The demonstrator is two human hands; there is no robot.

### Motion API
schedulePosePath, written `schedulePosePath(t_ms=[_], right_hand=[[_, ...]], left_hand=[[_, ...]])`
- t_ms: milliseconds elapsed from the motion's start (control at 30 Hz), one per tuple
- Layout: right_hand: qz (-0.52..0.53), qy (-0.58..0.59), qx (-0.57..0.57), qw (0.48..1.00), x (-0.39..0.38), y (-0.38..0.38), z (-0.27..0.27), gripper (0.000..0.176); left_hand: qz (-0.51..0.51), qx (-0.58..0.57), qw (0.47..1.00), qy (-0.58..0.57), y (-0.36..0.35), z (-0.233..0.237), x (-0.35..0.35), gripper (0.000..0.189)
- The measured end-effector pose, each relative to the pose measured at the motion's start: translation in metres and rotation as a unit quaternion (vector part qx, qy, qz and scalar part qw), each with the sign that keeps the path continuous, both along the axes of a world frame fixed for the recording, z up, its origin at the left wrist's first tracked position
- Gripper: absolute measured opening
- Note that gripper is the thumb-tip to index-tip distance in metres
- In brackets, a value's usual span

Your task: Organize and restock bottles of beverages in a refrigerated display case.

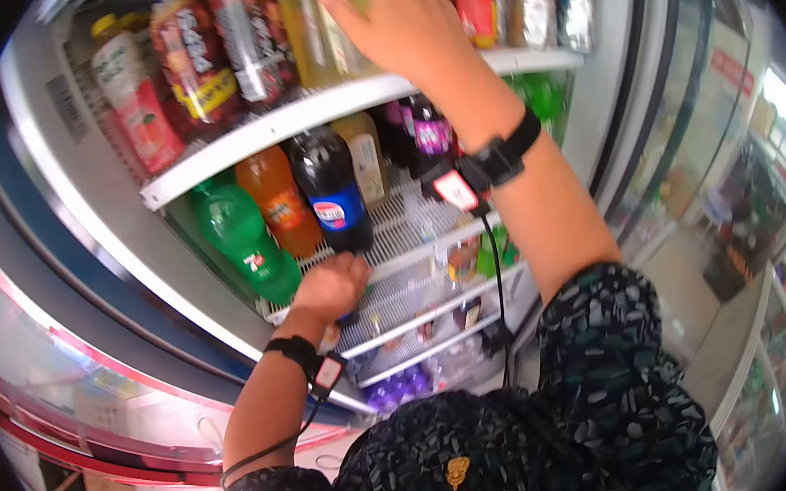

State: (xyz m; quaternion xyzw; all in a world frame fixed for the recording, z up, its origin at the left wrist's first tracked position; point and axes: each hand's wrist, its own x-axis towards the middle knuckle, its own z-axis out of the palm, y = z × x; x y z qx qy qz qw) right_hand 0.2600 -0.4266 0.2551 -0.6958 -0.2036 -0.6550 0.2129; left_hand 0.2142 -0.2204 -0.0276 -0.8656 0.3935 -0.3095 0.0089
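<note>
My right hand reaches up to the top visible shelf. Its thumb is stretched apart from the fingers in front of a pale yellow bottle; the fingertips run out of frame, and no firm grip shows. Lower down, my left hand is closed with curled fingers at the front edge of the second shelf, just below a Pepsi bottle. What it grips, if anything, is hidden. Beside the Pepsi stand an orange Fanta bottle and a green 7UP bottle.
Dark labelled bottles and a pink-labelled bottle line the upper shelf. Wire shelves continue below, with purple items at the bottom. A black cable hangs from my right wrist. A glass door is at right.
</note>
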Motion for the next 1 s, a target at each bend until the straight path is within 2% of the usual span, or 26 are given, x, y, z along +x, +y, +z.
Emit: schedulePosePath(t_ms=[67,200,267,300,367,400,433,533,600,667,733,800,867,900,1000], right_hand=[[0.022,0.225,-0.03,0.974,-0.022,-0.008,0.005,0.091],[0.066,0.249,-0.009,0.966,-0.03,-0.019,-0.014,0.083],[0.03,0.132,0.005,0.991,-0.019,-0.026,-0.028,0.074],[0.025,0.138,0.011,0.99,-0.024,-0.033,-0.035,0.074],[0.119,-0.022,-0.011,0.993,-0.045,-0.047,-0.054,0.065],[0.187,-0.05,-0.005,0.981,-0.056,-0.055,-0.07,0.054],[0.245,0.041,0.03,0.968,-0.064,-0.061,-0.084,0.047],[0.265,0.04,0.074,0.961,-0.078,-0.079,-0.143,0.039],[0.359,0.214,0.06,0.907,-0.1,-0.093,-0.182,0.024],[0.39,0.431,0.037,0.813,-0.111,-0.107,-0.214,0.026],[0.363,0.601,0.019,0.711,-0.107,-0.112,-0.252,0.029],[0.27,0.693,-0.079,0.664,-0.098,-0.116,-0.292,0.039],[0.238,0.695,-0.186,0.653,-0.086,-0.111,-0.334,0.047],[0.231,0.737,-0.175,0.61,-0.086,-0.108,-0.337,0.05],[0.239,0.734,-0.176,0.611,-0.078,-0.094,-0.367,0.048]], left_hand=[[0.019,-0.001,1.0,0.009,-0.002,-0.001,-0.002,0.019],[0.021,-0.004,1.0,0.004,-0.004,0.0,-0.001,0.02],[0.02,-0.004,1.0,0.009,-0.005,0.001,-0.001,0.02],[0.026,-0.01,1.0,0.01,-0.005,0.001,-0.001,0.02],[0.019,-0.004,1.0,0.02,-0.005,0.001,-0.001,0.02],[0.021,-0.009,1.0,0.016,-0.005,0.001,-0.001,0.02],[0.024,-0.014,1.0,0.013,-0.007,0.002,-0.001,0.02],[0.033,0.002,0.999,0.033,-0.008,0.003,-0.004,0.02],[0.044,0.005,0.998,0.043,-0.009,0.002,-0.002,0.019],[0.041,0.015,0.998,0.044,-0.008,0.001,-0.001,0.018],[0.038,0.028,0.998,0.041,-0.008,0.0,-0.001,0.018],[0.053,0.022,0.997,0.051,-0.009,0.003,-0.002,0.016],[0.049,0.027,0.997,0.051,-0.01,0.004,-0.003,0.016],[0.05,0.024,0.997,0.053,-0.009,0.003,-0.002,0.016],[0.05,0.021,0.996,0.067,-0.007,0.002,-0.002,0.016]])
